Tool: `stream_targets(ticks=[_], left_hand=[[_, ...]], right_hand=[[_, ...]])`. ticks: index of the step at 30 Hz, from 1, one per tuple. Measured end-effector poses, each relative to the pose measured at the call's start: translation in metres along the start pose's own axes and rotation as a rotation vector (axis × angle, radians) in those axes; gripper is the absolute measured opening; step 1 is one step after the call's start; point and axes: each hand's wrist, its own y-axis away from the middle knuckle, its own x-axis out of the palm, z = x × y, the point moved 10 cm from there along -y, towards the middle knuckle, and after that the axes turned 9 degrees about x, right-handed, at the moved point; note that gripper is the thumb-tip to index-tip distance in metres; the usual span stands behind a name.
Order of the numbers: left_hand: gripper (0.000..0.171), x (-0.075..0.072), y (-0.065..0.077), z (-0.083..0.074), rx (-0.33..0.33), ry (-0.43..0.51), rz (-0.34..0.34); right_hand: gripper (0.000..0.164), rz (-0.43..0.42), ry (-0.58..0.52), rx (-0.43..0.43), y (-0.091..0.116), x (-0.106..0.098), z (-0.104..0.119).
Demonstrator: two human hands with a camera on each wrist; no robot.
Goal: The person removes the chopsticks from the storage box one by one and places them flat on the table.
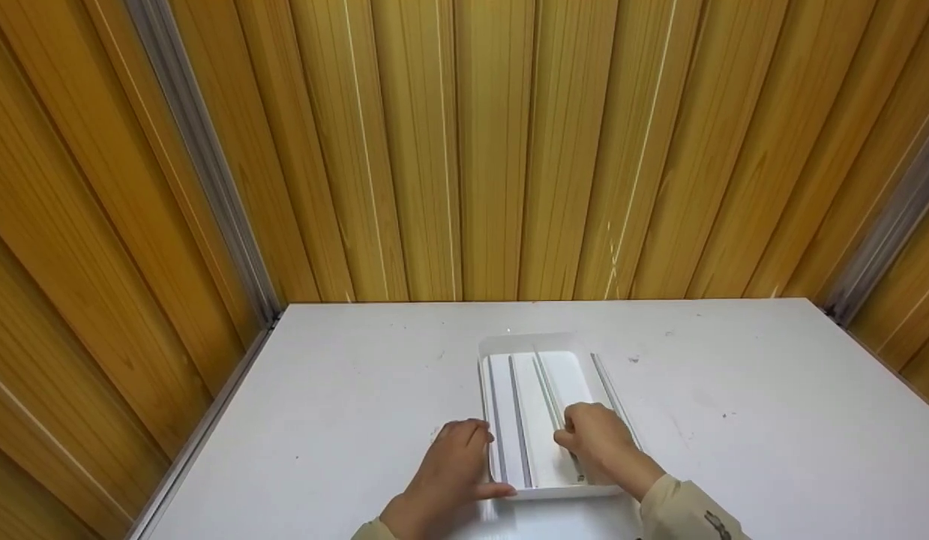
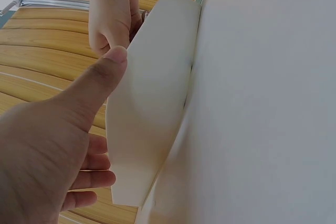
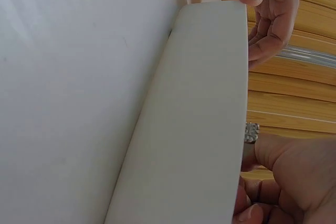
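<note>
A shallow white tray [image 1: 558,492] lies on the table with slim grey rails [image 1: 518,420] lengthwise inside it. My left hand [image 1: 457,461] holds the tray's near left corner, thumb along the near wall and fingers at the left side. In the left wrist view, the left thumb [image 2: 102,72] touches the tray's rim. Inside the tray, my right hand [image 1: 595,439] grips a thin rail [image 1: 545,382] that slants toward the far side. The right wrist view shows a patterned metal end [image 3: 252,132] beside that hand. The tray's wall hides part of the right fingers there.
Another slim rail [image 1: 606,390] runs along the tray's right side; whether it touches the wall I cannot tell. The white table [image 1: 359,390] has small marks. Wood-patterned panels [image 1: 494,150] with metal posts [image 1: 209,150] rise behind and at both sides.
</note>
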Motion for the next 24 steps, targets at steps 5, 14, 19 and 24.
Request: stream_targets(ticks=[5, 14, 19, 24], left_hand=[[0.073, -0.001, 0.001, 0.000, 0.002, 0.018, -0.017], [0.073, 0.002, 0.000, 0.002, -0.002, 0.019, 0.037], [0.072, 0.003, 0.000, 0.001, 0.006, 0.004, 0.042], [0.072, 0.002, 0.000, 0.000, 0.013, 0.009, 0.028]], right_hand=[[0.018, 0.004, -0.005, 0.004, 0.000, -0.003, -0.006], [0.015, -0.011, -0.010, -0.024, 0.002, -0.013, -0.014], [0.019, -0.006, -0.009, 0.007, 0.002, -0.015, -0.021], [0.020, -0.015, -0.005, 0.016, 0.002, -0.017, -0.027]])
